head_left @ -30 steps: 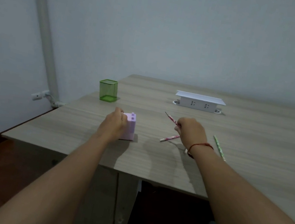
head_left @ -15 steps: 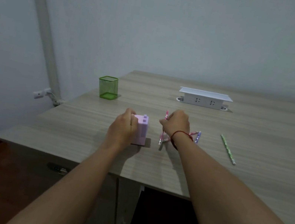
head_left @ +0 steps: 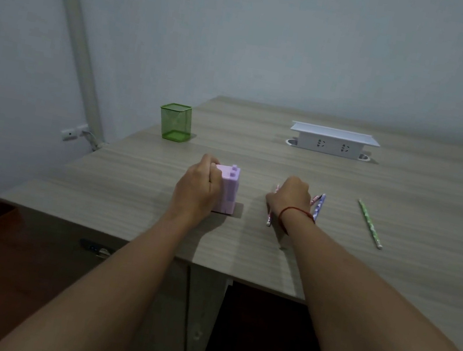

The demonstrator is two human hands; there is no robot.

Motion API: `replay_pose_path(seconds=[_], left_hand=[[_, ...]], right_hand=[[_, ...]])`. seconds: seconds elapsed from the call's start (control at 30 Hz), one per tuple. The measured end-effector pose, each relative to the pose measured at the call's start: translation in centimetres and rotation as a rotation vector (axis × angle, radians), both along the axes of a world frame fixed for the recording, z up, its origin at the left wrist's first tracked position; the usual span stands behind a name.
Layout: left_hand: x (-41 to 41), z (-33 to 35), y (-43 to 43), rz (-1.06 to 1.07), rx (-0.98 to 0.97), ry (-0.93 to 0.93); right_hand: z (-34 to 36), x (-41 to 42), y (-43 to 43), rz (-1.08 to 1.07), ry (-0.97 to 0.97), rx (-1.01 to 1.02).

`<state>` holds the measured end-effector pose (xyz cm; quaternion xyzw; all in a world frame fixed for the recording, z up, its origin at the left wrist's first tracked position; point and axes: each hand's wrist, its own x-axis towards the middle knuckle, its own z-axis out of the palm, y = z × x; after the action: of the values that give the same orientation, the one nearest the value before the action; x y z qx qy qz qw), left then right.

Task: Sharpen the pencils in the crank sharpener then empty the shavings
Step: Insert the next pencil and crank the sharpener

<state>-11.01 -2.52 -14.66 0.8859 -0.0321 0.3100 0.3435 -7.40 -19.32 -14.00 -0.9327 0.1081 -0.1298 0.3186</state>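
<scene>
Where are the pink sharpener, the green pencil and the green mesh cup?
pink sharpener (head_left: 228,193): head view, on its right side face.
green pencil (head_left: 370,223): head view, on the middle of its shaft.
green mesh cup (head_left: 175,123): head view, on its front wall.

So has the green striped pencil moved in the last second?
No. The green striped pencil keeps its place, nearer and right of the white socket box.

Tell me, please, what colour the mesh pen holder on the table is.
The pen holder is green; head view.
</scene>
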Motion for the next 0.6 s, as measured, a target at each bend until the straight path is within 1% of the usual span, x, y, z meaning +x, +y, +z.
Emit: replay_pose_path(seconds=[0.13, 0.23, 0.33, 0.43, 0.6], left_hand=[[-0.1, 0.2, 0.1, 0.006, 0.009, 0.051], [-0.2, 0.2, 0.0, 0.007, 0.01, 0.048], [-0.2, 0.1, 0.0, 0.011, 0.003, 0.048], [-0.1, 0.2, 0.0, 0.014, 0.004, 0.059], [-0.3, 0.4, 0.1, -0.003, -0.007, 0.095]], right_hand=[[0.8, -1.0, -0.3, 0.013, -0.034, 0.015], [2.2, -1.5, -2.0, -0.032, -0.058, -0.111], [2.6, -1.9, -3.6, -0.066, 0.016, -0.237], [2.1, -2.5, -3.6, -0.073, 0.098, -0.23], [2.2, -2.8, -2.8, -0.086, 0.092, -0.185]])
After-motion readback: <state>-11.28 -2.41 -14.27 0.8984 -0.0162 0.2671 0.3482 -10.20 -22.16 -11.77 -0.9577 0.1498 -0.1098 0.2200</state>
